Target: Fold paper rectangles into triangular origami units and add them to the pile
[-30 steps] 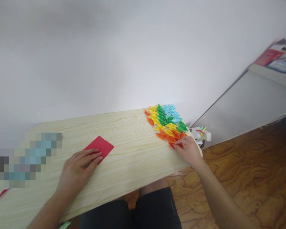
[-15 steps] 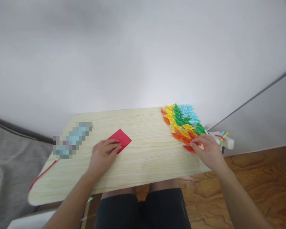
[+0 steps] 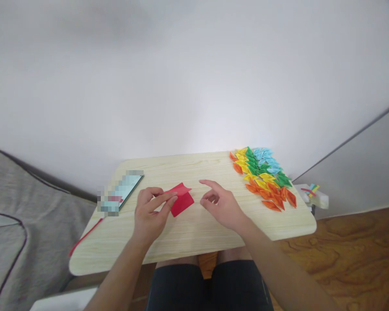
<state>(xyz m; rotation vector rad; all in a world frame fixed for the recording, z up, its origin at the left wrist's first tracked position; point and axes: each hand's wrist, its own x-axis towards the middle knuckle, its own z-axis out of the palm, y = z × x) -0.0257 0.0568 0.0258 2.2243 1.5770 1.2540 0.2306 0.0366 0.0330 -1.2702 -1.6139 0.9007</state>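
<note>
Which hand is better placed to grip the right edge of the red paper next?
Probably the right hand: it looks empty, and its fingers are near that edge of the red paper. The left hand is holding the paper's left side.

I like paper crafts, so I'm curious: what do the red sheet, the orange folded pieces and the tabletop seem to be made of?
Red sheet: probably matte paper; thin, with a lifted flap.
Orange folded pieces: likely paper too, judging by their pointed, creased shapes.
Tabletop: pale, streaky grain; wood or a wood-look laminate.
</note>
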